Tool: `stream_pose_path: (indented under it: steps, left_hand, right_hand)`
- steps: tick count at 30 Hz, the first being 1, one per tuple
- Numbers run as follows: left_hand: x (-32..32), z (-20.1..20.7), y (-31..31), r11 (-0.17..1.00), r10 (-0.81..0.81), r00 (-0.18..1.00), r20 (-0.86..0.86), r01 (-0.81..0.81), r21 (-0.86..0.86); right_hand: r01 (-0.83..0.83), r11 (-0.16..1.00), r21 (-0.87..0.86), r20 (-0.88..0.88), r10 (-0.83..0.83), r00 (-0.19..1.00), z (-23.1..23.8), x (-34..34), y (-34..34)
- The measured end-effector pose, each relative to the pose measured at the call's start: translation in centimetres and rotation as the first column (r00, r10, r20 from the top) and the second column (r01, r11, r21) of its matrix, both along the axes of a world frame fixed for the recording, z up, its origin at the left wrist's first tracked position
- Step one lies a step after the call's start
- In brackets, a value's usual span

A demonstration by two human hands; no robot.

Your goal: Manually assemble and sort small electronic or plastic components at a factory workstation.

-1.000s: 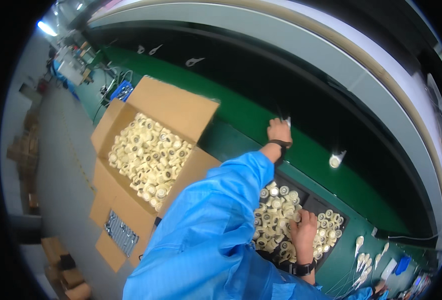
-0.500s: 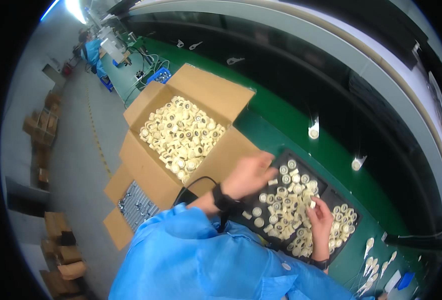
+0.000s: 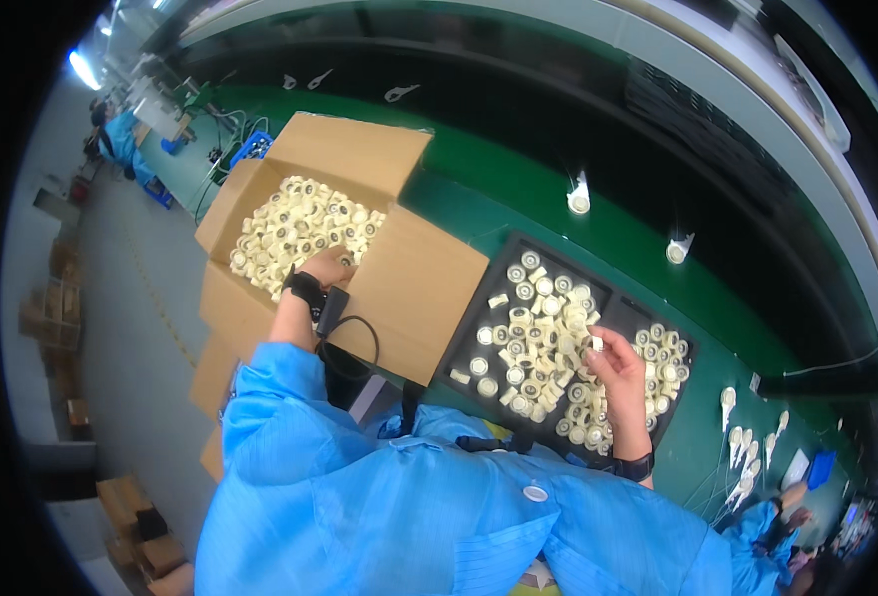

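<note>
My left hand (image 3: 327,266) is inside the open cardboard box (image 3: 414,283), on a heap of small cream round parts (image 3: 305,219) with dark or metallic centres. Its fingertips are partly lost among the parts, so I cannot make out what they hold, if anything. Over a black divided tray (image 3: 503,260), my right hand (image 3: 620,375) pinches one small cream round part (image 3: 594,344) between thumb and fingers. Below and beside it, many similar parts (image 3: 530,343) lie loosely in the tray's two compartments.
Cream parts with thin tails (image 3: 742,452) lie on the green table (image 3: 717,372) at right, by a blue block (image 3: 821,469). Two more (image 3: 579,199) sit along the far side. A black cable (image 3: 367,333) hangs by the box. Co-workers (image 3: 121,139) show far left and lower right.
My left hand has moved left from the tray's edge into the cardboard box. My right hand stays over the tray with a cream part. The whole view has shifted.
</note>
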State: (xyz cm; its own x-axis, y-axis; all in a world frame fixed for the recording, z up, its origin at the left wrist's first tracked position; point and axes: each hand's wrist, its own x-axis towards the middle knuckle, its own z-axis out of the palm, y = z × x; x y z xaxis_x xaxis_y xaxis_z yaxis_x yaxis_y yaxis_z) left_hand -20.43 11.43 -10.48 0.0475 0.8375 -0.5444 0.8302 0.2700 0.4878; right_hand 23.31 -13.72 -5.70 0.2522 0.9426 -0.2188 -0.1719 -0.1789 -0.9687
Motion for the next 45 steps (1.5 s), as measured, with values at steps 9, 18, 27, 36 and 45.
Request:
stream_pose_path:
  steps: [9,18,27,36,45]
  left_hand:
    - [3.7,6.0,-4.0,0.923,0.132,0.855,0.501,-0.29,0.252]
    - [20.2,2.8,-14.5,0.732,-0.612,0.673,0.416,0.283,0.62]
    - [18.8,14.4,-8.8,0.727,-0.613,0.734,0.292,0.379,0.573]
    - [18.2,17.8,17.2,0.646,-0.169,0.965,-0.203,0.264,0.716]
    - [20.2,0.8,40.6,0.724,-0.12,0.885,-0.45,0.388,0.57]
  right_hand:
    - [0.113,0.994,0.012,0.031,-0.113,0.993,-0.2,2.0,-1.4]
    - [0.089,0.995,-0.038,0.094,-0.085,0.992,-0.8,0.4,-0.4]
    - [0.096,0.992,-0.086,0.098,-0.087,0.991,-2.5,2.0,-1.1]
    - [0.092,0.991,-0.1,0.065,-0.086,0.994,-3.3,1.3,1.8]
    - [0.227,0.946,-0.232,0.288,-0.156,0.945,-4.4,3.5,2.3]
